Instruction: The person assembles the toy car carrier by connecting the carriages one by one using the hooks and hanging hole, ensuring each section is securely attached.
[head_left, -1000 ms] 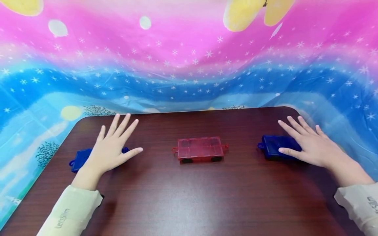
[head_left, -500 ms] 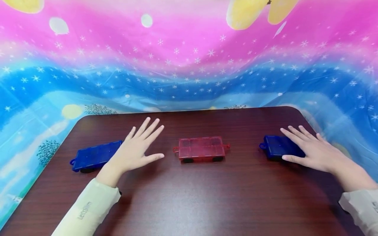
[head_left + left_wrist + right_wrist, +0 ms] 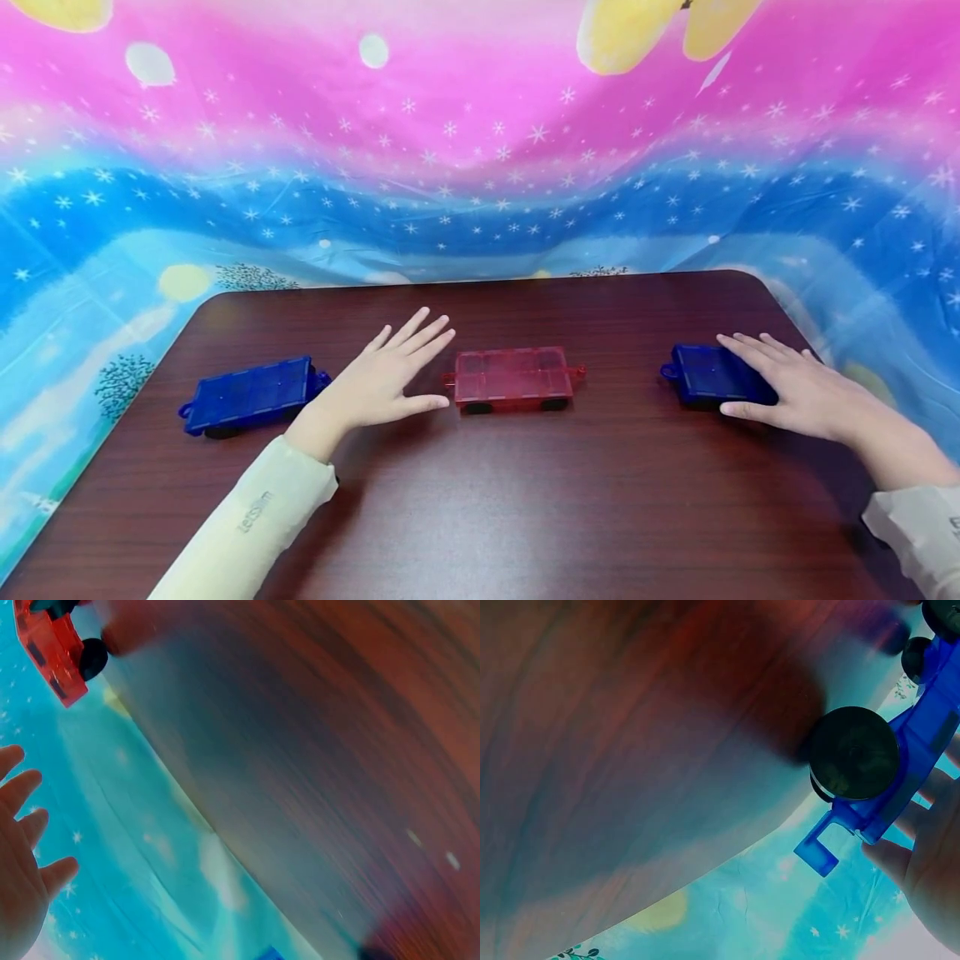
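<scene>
Three toy cars with coupling hooks and black wheels stand in a row in the head view: a blue car (image 3: 251, 396) at left, a see-through red car (image 3: 512, 375) in the middle, a second blue car (image 3: 716, 375) at right. My left hand (image 3: 378, 387), fingers spread, is just left of the red car, its fingertips close to the ring there. In the left wrist view that hand (image 3: 19, 862) has empty fingers, with the red car (image 3: 51, 649) apart from them. Over the right end of the second blue car lies my right hand (image 3: 806, 392), fingers extended, hiding that end.
A dark brown wooden table (image 3: 510, 500) with rounded far corners bears the cars. Behind and around it hangs a pink and blue snowflake cloth (image 3: 480, 167). Light sleeves (image 3: 255, 517) cover both forearms.
My left hand has moved right, from over the left blue car to beside the red car, uncovering the blue one. My right hand has lowered slightly. The cars have stayed put.
</scene>
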`<action>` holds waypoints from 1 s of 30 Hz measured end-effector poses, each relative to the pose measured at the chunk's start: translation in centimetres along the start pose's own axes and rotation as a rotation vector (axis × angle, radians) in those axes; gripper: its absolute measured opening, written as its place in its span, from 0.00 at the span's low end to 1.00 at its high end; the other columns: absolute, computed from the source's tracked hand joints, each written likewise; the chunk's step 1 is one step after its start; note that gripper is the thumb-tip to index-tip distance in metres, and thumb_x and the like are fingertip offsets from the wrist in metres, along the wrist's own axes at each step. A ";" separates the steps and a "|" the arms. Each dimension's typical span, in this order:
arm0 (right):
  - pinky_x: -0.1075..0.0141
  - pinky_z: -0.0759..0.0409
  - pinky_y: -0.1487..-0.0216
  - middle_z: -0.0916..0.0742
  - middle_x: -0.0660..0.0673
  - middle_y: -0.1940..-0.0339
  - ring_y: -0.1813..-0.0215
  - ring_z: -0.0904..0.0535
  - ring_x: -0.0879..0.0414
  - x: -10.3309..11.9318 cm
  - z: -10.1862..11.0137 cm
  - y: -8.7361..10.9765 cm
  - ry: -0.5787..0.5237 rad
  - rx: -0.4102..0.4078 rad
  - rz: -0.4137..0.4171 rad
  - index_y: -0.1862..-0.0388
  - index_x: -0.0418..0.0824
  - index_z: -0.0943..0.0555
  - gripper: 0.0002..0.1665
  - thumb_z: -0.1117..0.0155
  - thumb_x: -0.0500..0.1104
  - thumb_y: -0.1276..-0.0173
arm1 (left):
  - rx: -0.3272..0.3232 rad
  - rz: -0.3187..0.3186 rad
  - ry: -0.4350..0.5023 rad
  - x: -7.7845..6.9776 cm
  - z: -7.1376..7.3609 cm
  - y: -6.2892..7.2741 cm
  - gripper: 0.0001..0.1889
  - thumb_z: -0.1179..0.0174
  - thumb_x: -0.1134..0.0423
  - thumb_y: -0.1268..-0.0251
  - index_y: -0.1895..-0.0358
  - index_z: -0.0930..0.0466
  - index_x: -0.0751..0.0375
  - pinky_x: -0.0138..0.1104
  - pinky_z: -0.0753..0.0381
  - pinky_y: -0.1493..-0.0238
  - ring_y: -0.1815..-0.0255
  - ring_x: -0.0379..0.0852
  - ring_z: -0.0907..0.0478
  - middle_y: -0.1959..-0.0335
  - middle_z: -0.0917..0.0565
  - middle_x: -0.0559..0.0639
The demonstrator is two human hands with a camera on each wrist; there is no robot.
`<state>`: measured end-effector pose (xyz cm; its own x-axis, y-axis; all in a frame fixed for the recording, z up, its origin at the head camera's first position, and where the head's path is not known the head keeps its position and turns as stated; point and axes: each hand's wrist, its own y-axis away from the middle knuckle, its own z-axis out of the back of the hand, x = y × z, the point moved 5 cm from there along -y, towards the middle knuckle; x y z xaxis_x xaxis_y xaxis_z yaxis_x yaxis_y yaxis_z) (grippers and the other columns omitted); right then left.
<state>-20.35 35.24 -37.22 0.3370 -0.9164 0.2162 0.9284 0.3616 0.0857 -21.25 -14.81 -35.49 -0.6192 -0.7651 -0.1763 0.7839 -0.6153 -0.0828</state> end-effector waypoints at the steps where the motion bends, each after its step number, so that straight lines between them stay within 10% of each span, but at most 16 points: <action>1: 0.23 0.50 0.35 0.39 0.31 0.22 0.21 0.52 0.28 0.0 0.0 -0.1 0.001 -0.007 0.003 0.18 0.52 0.50 0.59 0.32 0.66 0.39 | 0.006 -0.008 0.008 -0.1 -0.1 -0.2 0.47 0.43 0.33 0.36 0.19 0.54 0.41 0.64 0.53 0.23 0.16 0.50 0.63 0.17 0.52 0.43; 30: 0.31 0.29 0.45 0.27 0.28 0.32 0.35 0.33 0.28 0.2 0.4 -0.8 0.023 -0.050 0.048 0.26 0.41 0.35 0.54 0.25 0.63 0.44 | 0.145 -0.040 0.109 -1.7 -1.7 -3.3 0.43 0.35 0.40 0.38 0.24 0.38 0.56 0.45 0.32 0.27 0.25 0.51 0.33 0.25 0.31 0.54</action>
<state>-21.07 34.87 -36.85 0.3842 -0.9021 0.1963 0.9176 0.3966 0.0265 -22.70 -11.20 -36.56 -0.6348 -0.7194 -0.2821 0.7394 -0.6715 0.0487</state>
